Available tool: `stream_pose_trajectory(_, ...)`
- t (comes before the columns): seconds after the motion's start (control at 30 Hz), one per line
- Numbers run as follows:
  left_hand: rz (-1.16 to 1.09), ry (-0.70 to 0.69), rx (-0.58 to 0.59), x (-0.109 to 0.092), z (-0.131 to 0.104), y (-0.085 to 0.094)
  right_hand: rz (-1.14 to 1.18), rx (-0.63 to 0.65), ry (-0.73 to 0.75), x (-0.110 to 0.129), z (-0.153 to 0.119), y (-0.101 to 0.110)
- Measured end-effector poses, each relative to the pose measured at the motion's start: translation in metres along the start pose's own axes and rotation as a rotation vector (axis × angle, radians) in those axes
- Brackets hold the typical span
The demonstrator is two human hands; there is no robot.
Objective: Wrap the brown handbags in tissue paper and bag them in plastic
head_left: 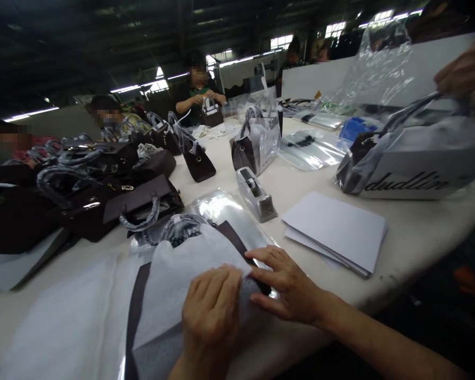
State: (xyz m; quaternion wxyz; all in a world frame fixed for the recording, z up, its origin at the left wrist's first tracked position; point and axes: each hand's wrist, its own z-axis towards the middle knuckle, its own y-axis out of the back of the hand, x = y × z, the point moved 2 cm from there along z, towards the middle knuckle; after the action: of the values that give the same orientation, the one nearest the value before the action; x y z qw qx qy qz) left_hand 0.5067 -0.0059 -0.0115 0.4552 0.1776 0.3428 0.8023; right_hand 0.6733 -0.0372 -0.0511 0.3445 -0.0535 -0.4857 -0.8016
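A dark brown handbag (133, 316) lies in front of me, mostly covered by white tissue paper (190, 253). Its plastic-wrapped handles (182, 227) stick out at the far end. My left hand (211, 311) is on top of the paper with its fingers curled and pressed together at the paper's edge; the fingertips are partly hidden. At the bag's right side, my right hand (283, 285) has its fingers spread, the tips touching the bag's edge and the paper's corner. Clear plastic bags (225, 206) lie flat just beyond the handbag.
A tape dispenser (256, 194) and stacked white cards (336, 227) stand beyond my right hand. Several brown handbags (138, 206) crowd the left. A plastic-covered bag with lettering (411, 163) is at right, under another person's hand (465, 74). White sheets (67, 322) lie left.
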Motion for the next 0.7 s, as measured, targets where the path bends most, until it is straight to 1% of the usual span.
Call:
stream_pose_trajectory(0.1,0.007,-0.058,0.041,-0.003,-0.004,-0.005,0.014,-0.007,-0.019,-0.001,-0.001,-0.001)
stream_pose_trajectory(0.23,0.002,-0.137,0.07,-0.006,-0.017,-0.007,0.03,-0.009,-0.032,-0.005,-0.002,-0.004)
stream_pose_trajectory(0.3,-0.01,-0.153,0.083,-0.006,-0.022,-0.005,0.049,-0.017,-0.035,-0.007,-0.001,-0.004)
stream_pose_trajectory(0.4,-0.013,-0.165,0.143,-0.006,-0.026,-0.003,0.092,-0.023,-0.026,-0.007,-0.001,-0.002)
stream_pose_trajectory(0.47,-0.003,-0.165,0.164,-0.006,-0.028,-0.003,0.076,-0.05,-0.009,-0.005,0.0,0.001)
stream_pose_trajectory(0.5,0.004,-0.161,0.159,-0.006,-0.029,-0.003,0.045,-0.064,0.022,-0.003,0.0,0.003)
stream_pose_trajectory(0.57,0.016,-0.151,0.137,-0.007,-0.029,-0.003,-0.024,-0.065,0.131,0.001,0.0,0.004)
stream_pose_trajectory(0.63,0.025,-0.116,0.107,-0.007,-0.03,-0.002,-0.065,-0.028,0.252,0.003,0.0,0.002)
stream_pose_trajectory(0.7,0.041,-0.05,0.072,-0.005,-0.033,-0.001,-0.069,-0.002,0.301,0.003,-0.001,-0.002)
